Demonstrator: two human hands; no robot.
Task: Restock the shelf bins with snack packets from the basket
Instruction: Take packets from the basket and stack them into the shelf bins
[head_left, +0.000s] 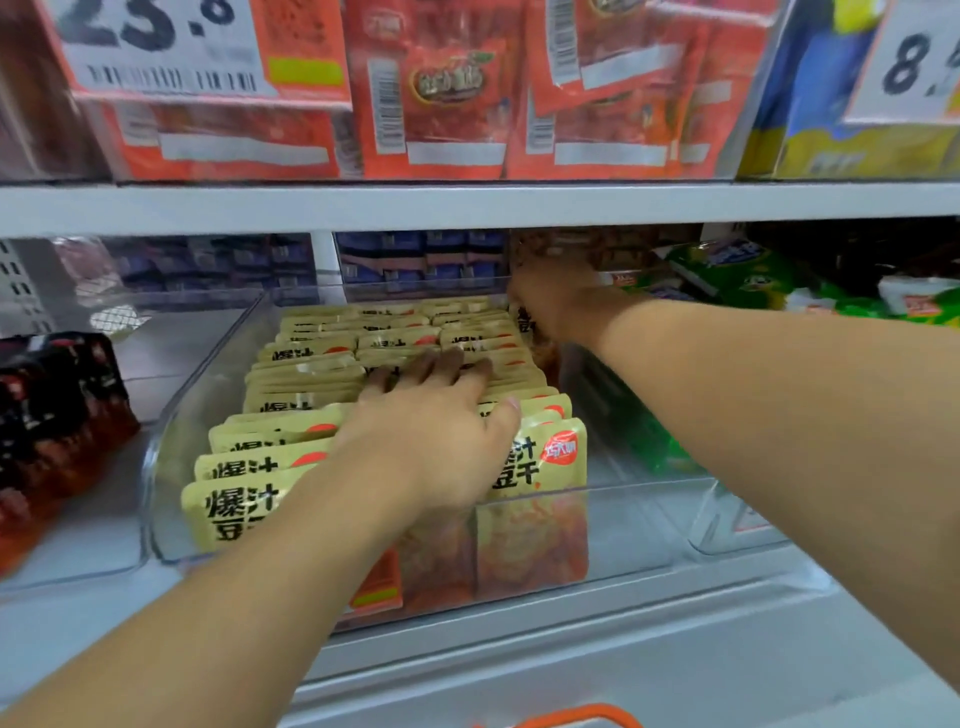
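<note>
A clear plastic bin (156, 457) on the lower shelf holds rows of upright yellow snack packets (306, 358) with black characters. My left hand (436, 431) lies flat on top of the packets near the bin's front, fingers straight and spread, pressing them. My right hand (556, 306) reaches to the back right corner of the bin, where its fingers curl around a yellow packet (524, 319) standing at the bin's right wall. Its fingertips are hidden. Only an orange handle of the basket (582, 717) shows at the bottom edge.
A white shelf board (467, 205) runs just above the bin, with red packets (452, 104) and price tags above it. Dark red packets (57, 415) fill the bin to the left, green packets (737, 280) the one to the right. Blue packs (415, 260) sit behind.
</note>
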